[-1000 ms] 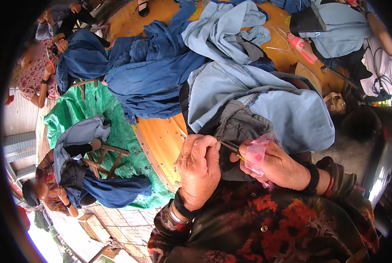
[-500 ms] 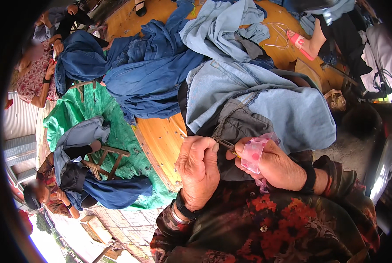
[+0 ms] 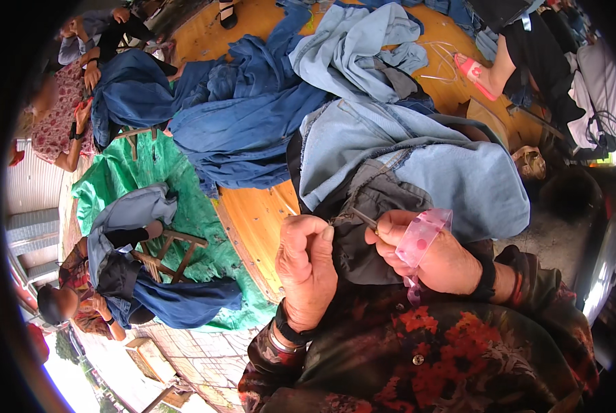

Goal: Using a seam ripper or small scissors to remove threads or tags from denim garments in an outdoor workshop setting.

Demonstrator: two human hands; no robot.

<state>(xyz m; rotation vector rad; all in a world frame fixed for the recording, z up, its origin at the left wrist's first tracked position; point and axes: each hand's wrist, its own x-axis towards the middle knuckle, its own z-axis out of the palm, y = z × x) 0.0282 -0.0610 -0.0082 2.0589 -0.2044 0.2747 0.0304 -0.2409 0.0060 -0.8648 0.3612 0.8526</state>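
Note:
A light-blue denim garment [image 3: 452, 175] with a dark grey pocket piece [image 3: 383, 196] lies across my lap, its seam edges frayed. My right hand [image 3: 425, 251] is closed round small thread snips [image 3: 364, 219], the metal blades pointing left over the grey cloth. A sheer pink ribbon [image 3: 423, 237] with darker dots loops over that hand and hangs below it. At the left edge of the grey cloth, my left hand [image 3: 306, 265] is closed, thumb pressed to the forefinger; anything pinched there is too small to make out. The snips and my left fingertips are apart.
Dark-blue denim [image 3: 246, 141] and another light-blue garment [image 3: 352, 51] are heaped on the wooden board [image 3: 256, 217]. Beyond, a green sheet [image 3: 191, 241] carries a wooden stool [image 3: 177, 258]. Other people sit at left with denim; a foot in a pink sandal [image 3: 476, 76] is at right.
My right hand has drawn the snips slightly right, away from my left hand. My left fingertips have parted from the blades, still pinched. The view has shifted a little.

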